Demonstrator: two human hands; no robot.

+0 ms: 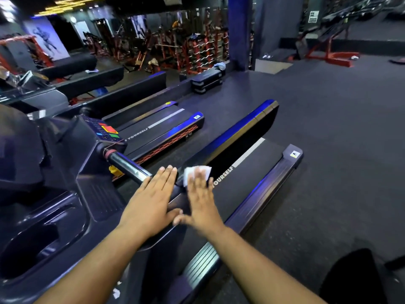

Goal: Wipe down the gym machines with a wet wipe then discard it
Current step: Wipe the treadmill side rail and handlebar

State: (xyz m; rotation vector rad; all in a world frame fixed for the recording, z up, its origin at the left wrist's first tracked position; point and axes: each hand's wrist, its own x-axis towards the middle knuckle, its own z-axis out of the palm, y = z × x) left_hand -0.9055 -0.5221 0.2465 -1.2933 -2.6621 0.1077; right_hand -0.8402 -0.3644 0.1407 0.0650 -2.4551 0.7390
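A dark treadmill fills the lower left, with its console [65, 172] and a glossy black handrail [129, 166] running toward the hands. My left hand [153, 205] lies flat on the handrail's end, fingers straight. Beside it, my right hand [201, 200] is flat too and blurred, pressing a white wet wipe [189, 174] against the rail's dark side. Only the wipe's upper edge shows past the fingertips. The two thumbs nearly meet.
The treadmill belt [245, 178] and its side rail [269, 189] stretch to the right of the hands. A second treadmill [166, 128] stands beyond. Open dark rubber floor [328, 117] lies to the right. Red weight racks [197, 51] crowd the back.
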